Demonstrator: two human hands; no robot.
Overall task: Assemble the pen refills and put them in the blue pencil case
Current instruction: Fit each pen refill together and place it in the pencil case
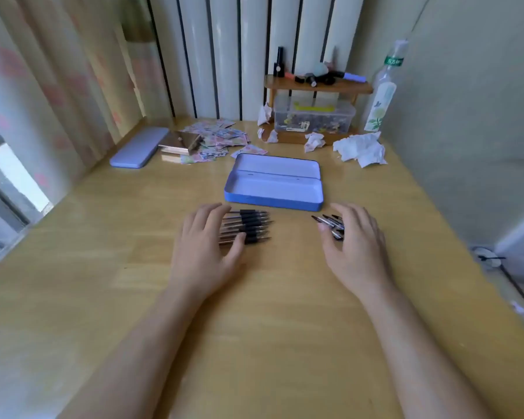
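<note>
**On the desk, nothing packed yet: the case stands open and empty**

Near the middle of the desk, the blue pencil case lies with its lid folded back, and its tray shows bare, with no pen inside. Just nearer than it, to the left, a row of pen barrels with black grips lies side by side, tips pointing right. The left hand rests flat on their left ends, fingers spread, gripping none of them. To the right, a small heap of pen parts, too blurred to name, lies under the fingertips of the right hand, which is loosely curled over them; whether it has pinched one I cannot tell. By the look of it, assembly is barely begun and all the packing remains.
</note>
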